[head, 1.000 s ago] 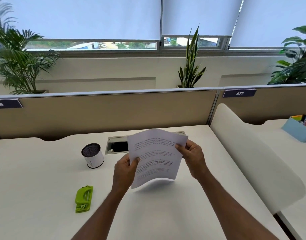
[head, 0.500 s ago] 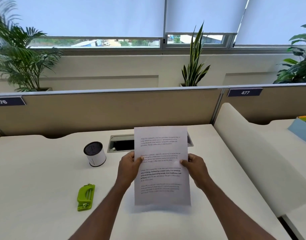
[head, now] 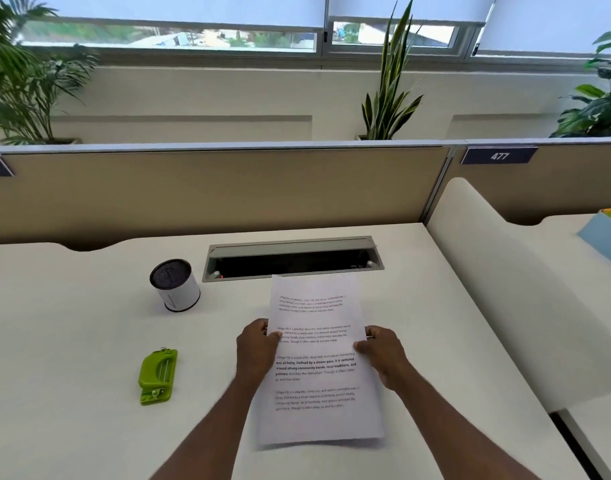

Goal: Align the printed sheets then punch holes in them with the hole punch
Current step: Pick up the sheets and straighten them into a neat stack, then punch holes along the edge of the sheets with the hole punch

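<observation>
The printed sheets (head: 317, 362) are white pages with black paragraphs of text, held in portrait over the middle of the white desk (head: 72, 341). My left hand (head: 257, 348) grips their left edge and my right hand (head: 383, 355) grips their right edge, thumbs on top. The bottom edge hangs near the desk, slightly blurred. The green hole punch (head: 157, 375) lies flat on the desk to the left of my left forearm, untouched.
A white cylinder with a dark mesh top (head: 175, 285) stands behind the punch. An open cable tray slot (head: 293, 258) sits just beyond the sheets. A tan partition (head: 210, 192) closes the back; a white divider (head: 504, 289) bounds the right side.
The sheets went from tilted and curled to upright, then lowered and laid back toward the desk. Both hands kept their side grips and moved down and nearer to me.
</observation>
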